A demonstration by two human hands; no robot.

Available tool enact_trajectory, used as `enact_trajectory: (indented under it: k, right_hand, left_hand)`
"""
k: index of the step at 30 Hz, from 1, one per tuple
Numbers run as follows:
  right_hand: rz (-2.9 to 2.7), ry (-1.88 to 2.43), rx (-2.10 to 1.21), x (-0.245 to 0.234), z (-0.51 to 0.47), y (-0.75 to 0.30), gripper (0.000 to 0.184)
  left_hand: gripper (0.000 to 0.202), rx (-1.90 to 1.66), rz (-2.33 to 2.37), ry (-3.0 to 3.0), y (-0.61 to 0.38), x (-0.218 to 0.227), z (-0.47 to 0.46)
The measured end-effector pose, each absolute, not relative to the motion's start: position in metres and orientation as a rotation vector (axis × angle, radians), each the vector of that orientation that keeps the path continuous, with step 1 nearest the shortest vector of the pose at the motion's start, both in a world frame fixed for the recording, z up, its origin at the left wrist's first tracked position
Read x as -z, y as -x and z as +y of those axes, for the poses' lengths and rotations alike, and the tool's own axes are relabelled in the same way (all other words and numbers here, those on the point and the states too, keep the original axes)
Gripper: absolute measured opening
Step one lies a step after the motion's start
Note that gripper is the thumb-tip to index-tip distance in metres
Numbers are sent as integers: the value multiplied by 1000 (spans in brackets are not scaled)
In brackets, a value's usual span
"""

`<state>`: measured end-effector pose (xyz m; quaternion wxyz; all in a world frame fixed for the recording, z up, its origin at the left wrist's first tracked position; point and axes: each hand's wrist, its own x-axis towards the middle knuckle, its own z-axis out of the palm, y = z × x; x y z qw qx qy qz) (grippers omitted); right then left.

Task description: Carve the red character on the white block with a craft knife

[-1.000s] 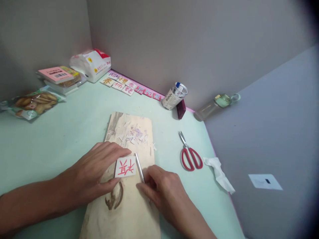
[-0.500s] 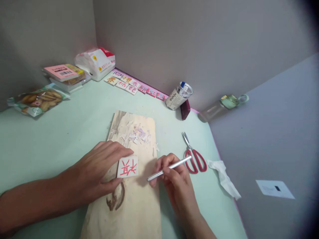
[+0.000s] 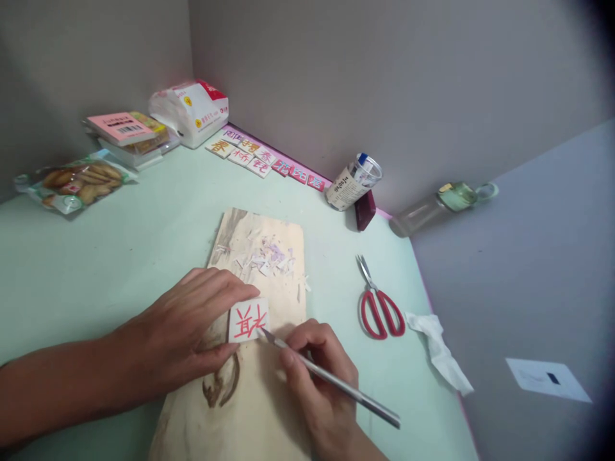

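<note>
My left hand (image 3: 192, 330) pinches a small white square tile (image 3: 248, 319) with a red character on it, holding it flat on a wooden board (image 3: 250, 397). In my right hand (image 3: 319, 384) I grip a thin silver craft knife (image 3: 331, 379) like a pen. Its tip touches the tile's lower right corner. Pale paper shavings (image 3: 269, 256) lie on the far end of the board.
Red-handled scissors (image 3: 379, 307) and a crumpled tissue (image 3: 439, 352) lie right of the board. A row of character tiles (image 3: 269, 163), a pen cup (image 3: 353, 182), a tissue pack (image 3: 192, 112), snack packets (image 3: 77, 182) and a bottle (image 3: 442, 205) line the back.
My right hand picked the knife up from beside the tile, turned it round and brought its tip down onto the tile's corner. The left hand kept its hold.
</note>
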<state>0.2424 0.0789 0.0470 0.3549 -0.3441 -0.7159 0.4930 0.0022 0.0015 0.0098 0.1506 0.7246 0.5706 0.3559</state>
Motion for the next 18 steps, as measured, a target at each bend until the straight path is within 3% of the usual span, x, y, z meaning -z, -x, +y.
enact_trajectory:
  k: [10, 18]
  right_hand:
    - [-2172, 717, -962, -49, 80, -236, 18]
    - [-2126, 764, -980, -41, 81, -236, 17]
  left_hand:
    - [46, -1029, 1673, -2072, -3, -8, 1]
    - [43, -1024, 1642, -2078, -1, -6, 1]
